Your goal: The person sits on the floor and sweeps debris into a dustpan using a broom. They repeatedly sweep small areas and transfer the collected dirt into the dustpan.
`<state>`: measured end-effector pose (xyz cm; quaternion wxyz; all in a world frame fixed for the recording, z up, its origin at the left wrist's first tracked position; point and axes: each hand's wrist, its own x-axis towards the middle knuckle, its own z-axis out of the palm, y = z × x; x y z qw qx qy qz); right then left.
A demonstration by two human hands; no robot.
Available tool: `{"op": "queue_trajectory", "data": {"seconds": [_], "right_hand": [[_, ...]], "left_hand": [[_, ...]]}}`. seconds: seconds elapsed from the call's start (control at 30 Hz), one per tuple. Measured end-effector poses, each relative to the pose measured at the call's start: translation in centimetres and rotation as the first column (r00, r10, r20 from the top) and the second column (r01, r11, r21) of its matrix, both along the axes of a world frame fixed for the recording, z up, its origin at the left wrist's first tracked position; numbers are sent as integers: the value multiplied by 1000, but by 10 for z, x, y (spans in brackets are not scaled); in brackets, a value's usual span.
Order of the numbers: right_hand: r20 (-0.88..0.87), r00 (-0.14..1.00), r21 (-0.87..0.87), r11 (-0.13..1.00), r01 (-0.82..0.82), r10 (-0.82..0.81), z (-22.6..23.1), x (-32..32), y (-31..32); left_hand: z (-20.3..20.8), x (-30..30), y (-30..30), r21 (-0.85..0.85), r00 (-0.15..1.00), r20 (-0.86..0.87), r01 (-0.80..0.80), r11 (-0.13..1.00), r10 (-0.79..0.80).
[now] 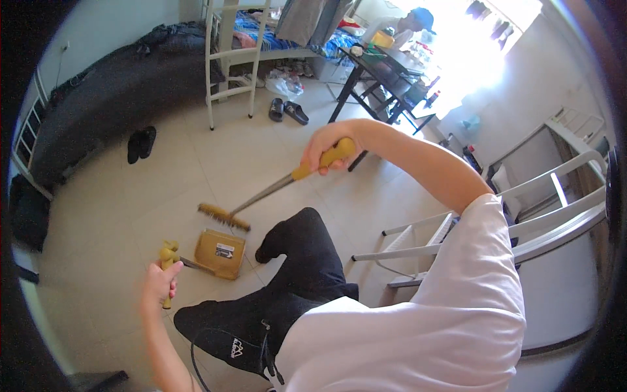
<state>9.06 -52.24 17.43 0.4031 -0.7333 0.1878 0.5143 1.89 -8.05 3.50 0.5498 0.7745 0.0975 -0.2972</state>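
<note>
My right hand [324, 147] is wrapped round the yellow grip of a broom [266, 191], whose metal pole slants down to the left. Its yellow-brown bristle head is at the floor, just beyond a dustpan [204, 245]. This yellow dustpan has a pale label on its back and lies near my feet. A short metal rod joins it to a yellow handle, and my left hand [159, 285] is closed on that handle. Broom head and dustpan are close together; whether they touch I cannot tell. Any dirt between them is too small to make out.
Black slippers [142, 144] lie at the left, and another dark pair [288, 111] sits by the bunk bed's ladder [234, 72]. A black table [386, 73] stands at the back, with a person in a blue cap [423, 18] behind it. White metal steps [418, 243] stand at my right.
</note>
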Motion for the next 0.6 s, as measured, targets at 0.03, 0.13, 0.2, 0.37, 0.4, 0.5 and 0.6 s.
{"op": "queue_trajectory", "data": {"seconds": [0.03, 0.13, 0.2, 0.37, 0.4, 0.5, 0.6], "right_hand": [[46, 999, -27, 1000, -11, 12, 3, 9, 0], [103, 995, -116, 993, 15, -3, -8, 43, 8], [112, 994, -116, 993, -6, 19, -25, 68, 7], [105, 992, -154, 984, 91, -75, -105, 145, -3], [172, 984, -103, 994, -20, 38, -128, 153, -8], [89, 944, -335, 902, -273, 319, -184, 137, 19], [36, 896, -339, 849, -406, 443, -206, 94, 57]], "left_hand": [[-3, 0, 2, -10, 1000, -4, -7, 1000, 7], [-9, 1, 5, -21, 1000, -20, -13, 1000, 12], [-15, 4, 8, -2, 999, -39, -2, 1000, 2], [-4, 1, 1, 26, 1000, -18, 6, 1000, -5], [-2, 1, 1, 55, 1000, -14, 10, 998, -9], [-3, 1, 1, 87, 1000, 22, -1, 996, -1], [-9, 2, 7, 104, 1000, 18, -12, 995, 10]]}}
